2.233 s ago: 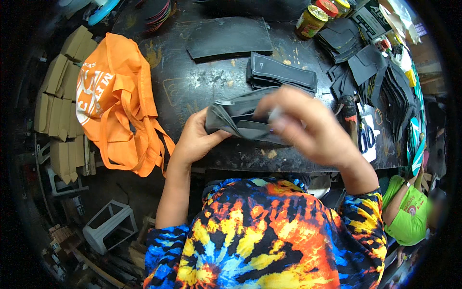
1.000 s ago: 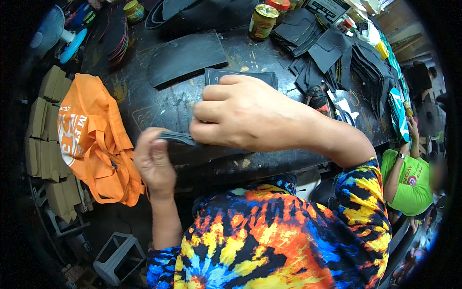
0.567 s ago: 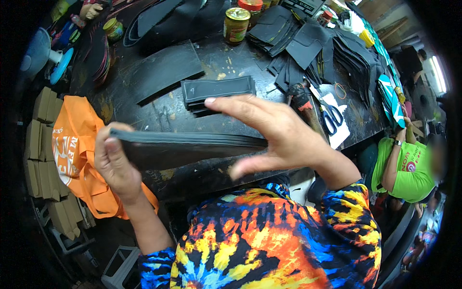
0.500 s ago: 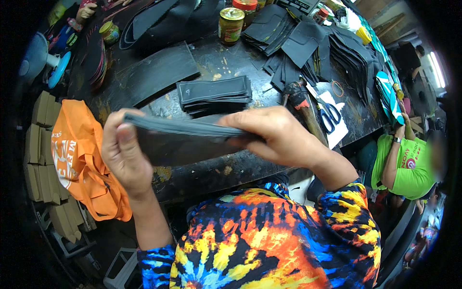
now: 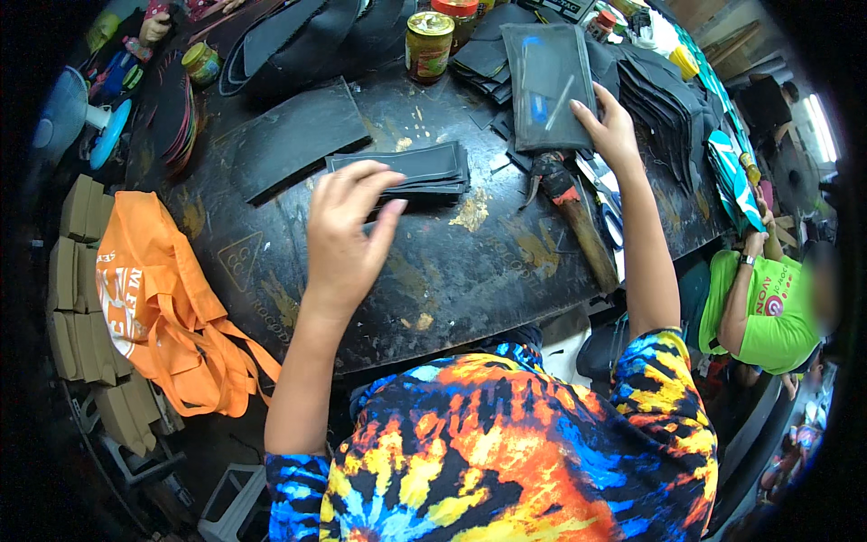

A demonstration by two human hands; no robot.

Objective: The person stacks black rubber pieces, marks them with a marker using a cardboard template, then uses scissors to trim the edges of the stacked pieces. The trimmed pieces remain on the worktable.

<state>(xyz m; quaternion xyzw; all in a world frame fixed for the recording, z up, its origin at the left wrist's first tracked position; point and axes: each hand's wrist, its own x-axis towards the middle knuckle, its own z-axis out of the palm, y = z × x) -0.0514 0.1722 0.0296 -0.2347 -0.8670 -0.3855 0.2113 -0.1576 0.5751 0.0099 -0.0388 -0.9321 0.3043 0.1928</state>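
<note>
My right hand (image 5: 611,134) grips a flat black rectangular stack (image 5: 553,86) by its right edge, over the leather pieces at the back right. Its top face looks greyish, with blue marks and a pale streak. My left hand (image 5: 348,226) is open, thumb apart from half-bent fingers, at the front left of a pile of black strips (image 5: 420,170) with pale edge lines. Whether its fingertips touch the pile I cannot tell. A hammer (image 5: 578,212) with a wooden handle lies below the right hand's stack. Scissors (image 5: 610,223) are partly hidden behind my right forearm.
A black slab (image 5: 302,135) lies left of the strips. Jars (image 5: 428,45) and more cut black pieces (image 5: 664,108) stand along the back. An orange bag (image 5: 167,298) hangs at the left by cardboard boxes (image 5: 77,289). A person in green (image 5: 759,307) is at the right.
The black stack, held in both hands near me, is now in my right hand alone, farther back and right. My left hand has let go and moved toward the strips.
</note>
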